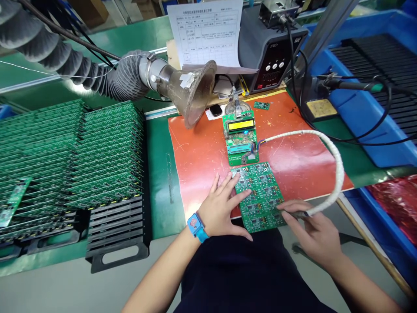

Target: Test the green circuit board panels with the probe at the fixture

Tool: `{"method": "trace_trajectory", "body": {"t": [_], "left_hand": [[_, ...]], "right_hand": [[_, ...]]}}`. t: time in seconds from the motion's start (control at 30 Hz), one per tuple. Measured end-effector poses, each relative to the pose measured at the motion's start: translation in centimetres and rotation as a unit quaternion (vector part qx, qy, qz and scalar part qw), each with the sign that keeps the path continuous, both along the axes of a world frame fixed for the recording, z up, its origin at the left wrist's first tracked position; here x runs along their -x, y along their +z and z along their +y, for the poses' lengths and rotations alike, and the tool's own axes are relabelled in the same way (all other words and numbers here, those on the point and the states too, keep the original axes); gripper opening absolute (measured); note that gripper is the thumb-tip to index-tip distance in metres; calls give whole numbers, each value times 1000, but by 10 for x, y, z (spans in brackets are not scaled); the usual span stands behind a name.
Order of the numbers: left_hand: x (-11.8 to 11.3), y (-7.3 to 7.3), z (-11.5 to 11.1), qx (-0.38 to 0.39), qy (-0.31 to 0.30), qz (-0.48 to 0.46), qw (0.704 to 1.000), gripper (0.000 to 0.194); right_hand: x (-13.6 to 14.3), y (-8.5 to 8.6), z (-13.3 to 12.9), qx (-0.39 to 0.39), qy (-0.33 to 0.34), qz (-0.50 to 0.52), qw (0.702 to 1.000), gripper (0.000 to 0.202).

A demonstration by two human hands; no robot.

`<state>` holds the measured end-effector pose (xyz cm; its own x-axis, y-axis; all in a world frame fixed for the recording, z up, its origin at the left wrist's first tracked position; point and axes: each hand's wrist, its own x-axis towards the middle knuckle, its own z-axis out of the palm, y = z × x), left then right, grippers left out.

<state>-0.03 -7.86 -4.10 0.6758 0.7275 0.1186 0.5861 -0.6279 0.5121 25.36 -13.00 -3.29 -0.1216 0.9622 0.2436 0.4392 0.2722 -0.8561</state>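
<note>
A green circuit board panel (260, 198) with rows of small components lies over the front edge of the red mat. My left hand (221, 206) rests on its left side with the fingers spread, a blue watch at the wrist. Over the panel's right edge, my right hand (314, 230) pinches a dark probe (298, 214) whose tip is at the board. From the probe a white sleeved cable (337, 161) curves up to a programmer board (241, 139) with a lit yellow display, just beyond the panel.
Racks of upright green boards (107, 152) fill the left. A fume extraction funnel (198, 93) hangs over the mat's back left. Behind stand a paper sheet (205, 34) and a soldering station (273, 56). Blue trays (345, 113) line the right, near a soldering iron (352, 84).
</note>
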Motion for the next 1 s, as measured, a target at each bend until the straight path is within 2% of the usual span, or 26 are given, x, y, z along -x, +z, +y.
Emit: {"method": "trace_trajectory", "body": {"t": [0.6,1.0], "left_hand": [[0,-5,-2,-18,11,-23,1000,112],[1,-2,-2,1,11,-9,1000,113]], "right_hand": [[-4,-4,-3,-20,13,12,1000,17],[-6,0,0,-31,25,-21,999,14]]}}
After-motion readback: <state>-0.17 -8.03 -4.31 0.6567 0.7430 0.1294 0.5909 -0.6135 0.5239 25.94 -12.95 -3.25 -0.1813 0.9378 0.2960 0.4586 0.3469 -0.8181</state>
